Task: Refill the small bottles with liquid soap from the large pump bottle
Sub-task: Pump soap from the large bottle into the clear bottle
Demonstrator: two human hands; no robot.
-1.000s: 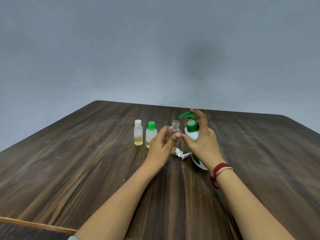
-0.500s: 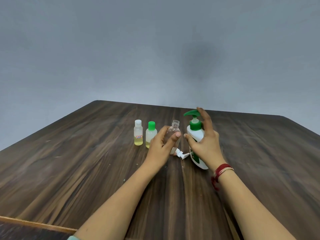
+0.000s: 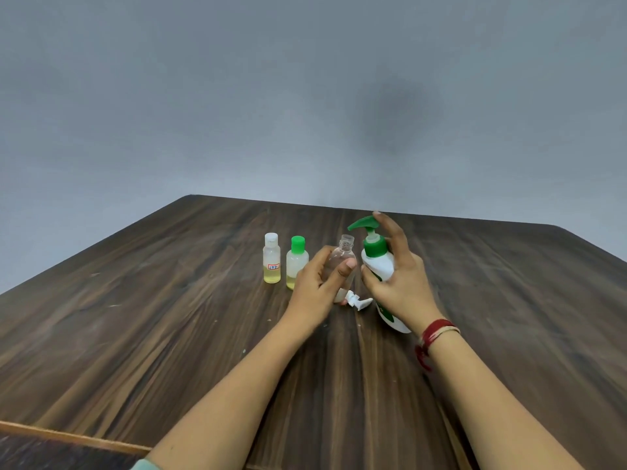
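Note:
My left hand [image 3: 317,288] grips a clear small bottle [image 3: 343,257] with no cap, upright on the dark wooden table [image 3: 169,334]. My right hand [image 3: 398,283] holds the large white pump bottle [image 3: 378,266] just right of it, forefinger resting on the green pump head [image 3: 363,223], whose spout points left above the clear bottle's open neck. A white cap [image 3: 358,301] lies on the table between my hands. Left of them stand two capped small bottles with yellowish liquid: one with a white cap [image 3: 271,259], one with a green cap [image 3: 296,264].
The table's far edge runs just behind the bottles against a plain grey wall. A lighter wooden strip [image 3: 68,435] borders the table at the near left. A red thread band [image 3: 432,334] circles my right wrist.
The pump bottle has risen and shifted a little to the right, away from the clear bottle, with its head standing higher. My left hand and the clear bottle have stayed in place.

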